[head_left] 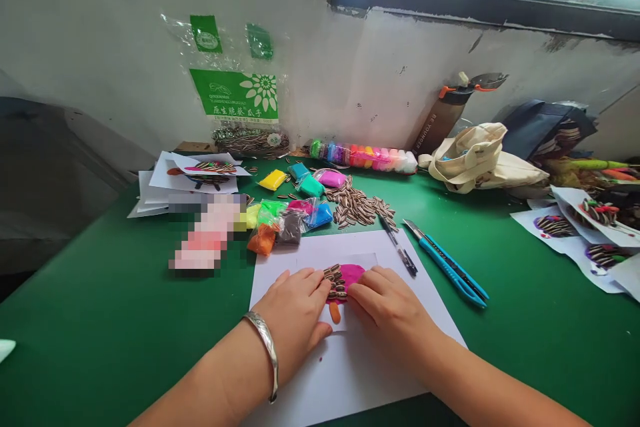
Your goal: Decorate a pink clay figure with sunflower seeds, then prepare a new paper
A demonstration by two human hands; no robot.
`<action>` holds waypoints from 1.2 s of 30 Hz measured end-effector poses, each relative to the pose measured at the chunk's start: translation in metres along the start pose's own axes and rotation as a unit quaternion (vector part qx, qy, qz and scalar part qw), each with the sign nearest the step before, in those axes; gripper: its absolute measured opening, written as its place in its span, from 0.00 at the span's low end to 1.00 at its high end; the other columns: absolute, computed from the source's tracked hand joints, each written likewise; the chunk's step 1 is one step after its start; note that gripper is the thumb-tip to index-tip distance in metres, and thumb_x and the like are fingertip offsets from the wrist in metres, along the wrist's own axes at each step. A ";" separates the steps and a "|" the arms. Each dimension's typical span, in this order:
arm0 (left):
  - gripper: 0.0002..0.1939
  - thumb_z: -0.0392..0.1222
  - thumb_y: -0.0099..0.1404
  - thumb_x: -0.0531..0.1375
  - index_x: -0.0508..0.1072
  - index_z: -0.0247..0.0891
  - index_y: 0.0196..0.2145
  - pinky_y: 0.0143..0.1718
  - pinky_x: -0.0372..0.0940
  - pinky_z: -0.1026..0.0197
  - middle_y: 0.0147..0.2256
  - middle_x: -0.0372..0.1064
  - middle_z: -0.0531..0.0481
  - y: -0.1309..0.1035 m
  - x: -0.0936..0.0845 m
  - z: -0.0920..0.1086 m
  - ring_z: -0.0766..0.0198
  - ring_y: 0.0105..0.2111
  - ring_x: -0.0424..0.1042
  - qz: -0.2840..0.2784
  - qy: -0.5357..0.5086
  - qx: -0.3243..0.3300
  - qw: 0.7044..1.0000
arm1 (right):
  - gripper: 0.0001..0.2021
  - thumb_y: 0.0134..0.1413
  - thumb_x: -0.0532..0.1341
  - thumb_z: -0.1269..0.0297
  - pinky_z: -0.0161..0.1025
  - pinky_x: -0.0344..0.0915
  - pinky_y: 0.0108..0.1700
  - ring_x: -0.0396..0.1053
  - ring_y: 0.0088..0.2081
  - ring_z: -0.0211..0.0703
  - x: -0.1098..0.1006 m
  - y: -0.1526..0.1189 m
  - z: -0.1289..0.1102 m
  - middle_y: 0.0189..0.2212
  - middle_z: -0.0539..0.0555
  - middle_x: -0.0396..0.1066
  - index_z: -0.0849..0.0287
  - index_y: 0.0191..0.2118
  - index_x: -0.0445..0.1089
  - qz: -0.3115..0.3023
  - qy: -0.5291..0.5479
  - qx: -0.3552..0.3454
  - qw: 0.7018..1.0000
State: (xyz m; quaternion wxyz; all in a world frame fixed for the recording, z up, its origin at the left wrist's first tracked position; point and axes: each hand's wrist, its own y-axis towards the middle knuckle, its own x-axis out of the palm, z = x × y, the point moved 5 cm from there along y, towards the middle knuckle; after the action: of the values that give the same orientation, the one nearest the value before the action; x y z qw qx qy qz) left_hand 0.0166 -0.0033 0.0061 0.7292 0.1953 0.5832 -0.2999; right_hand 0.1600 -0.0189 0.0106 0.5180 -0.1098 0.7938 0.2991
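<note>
Head view: green table (125, 320), scuffed wall (345, 80) — left hand (295, 300) flat, right hand (387, 297) curled — hold unclear.

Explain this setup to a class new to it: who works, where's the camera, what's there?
There is no machine here: a person works with two bare hands, seen by one camera worn on the head, looking forward and down. On the green table lie paper, coloured packets, a seed pile and a cutter; a pen crosses the paper's edge. On a smaller sheet, seeds cover part of a pink patch, an orange piece below it. The left hand touches the work's left side, the right hand its right; anything pinched is hidden.
</note>
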 end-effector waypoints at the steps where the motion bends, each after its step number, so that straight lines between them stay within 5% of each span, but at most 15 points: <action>1: 0.23 0.44 0.59 0.63 0.66 0.40 0.52 0.53 0.61 0.43 0.53 0.67 0.40 0.000 0.000 0.000 0.49 0.53 0.65 -0.002 0.002 0.000 1.000 | 0.11 0.62 0.53 0.71 0.38 0.57 0.34 0.62 0.31 0.42 0.002 0.000 0.000 0.27 0.54 0.68 0.59 0.31 0.71 -0.003 0.007 -0.003 1.000; 26: 0.22 0.40 0.58 0.64 0.67 0.37 0.50 0.54 0.61 0.42 0.53 0.67 0.40 0.002 -0.007 0.005 0.48 0.53 0.65 -0.040 0.013 -0.001 0.999 | 0.09 0.57 0.57 0.74 0.38 0.54 0.35 0.62 0.32 0.41 0.014 0.003 0.006 0.28 0.51 0.68 0.56 0.29 0.70 -0.057 0.053 0.035 0.996; 36: 0.24 0.41 0.59 0.64 0.66 0.35 0.52 0.54 0.60 0.38 0.55 0.65 0.38 0.002 -0.008 0.004 0.47 0.54 0.63 -0.052 -0.009 -0.001 0.999 | 0.16 0.60 0.54 0.73 0.37 0.55 0.36 0.62 0.30 0.39 -0.006 0.009 0.018 0.26 0.52 0.66 0.57 0.22 0.71 -0.076 0.077 0.110 0.988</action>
State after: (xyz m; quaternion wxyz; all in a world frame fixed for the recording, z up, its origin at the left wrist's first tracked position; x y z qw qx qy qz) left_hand 0.0197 -0.0024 0.0151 0.7182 0.1614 0.5862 -0.3385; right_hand 0.1717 -0.0025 0.0139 0.4856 -0.1349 0.8488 0.1599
